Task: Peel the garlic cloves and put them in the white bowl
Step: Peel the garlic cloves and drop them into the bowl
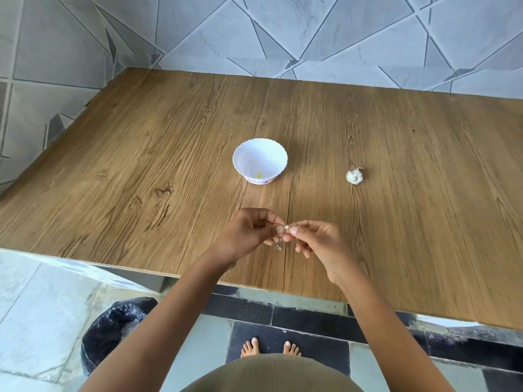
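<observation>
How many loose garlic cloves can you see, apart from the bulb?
2. One clove lies in the white bowl; a second clove is pinched between the left hand and right hand. The bulb may hide more.

Brown wood grain over the table (pixel 141 165). White on the bowl (pixel 249 154), pink print round its base. Off-white on the garlic bulb (pixel 354 176). Pale grey marbling on the wall tiles (pixel 311 29), dark diagonal lines.
</observation>
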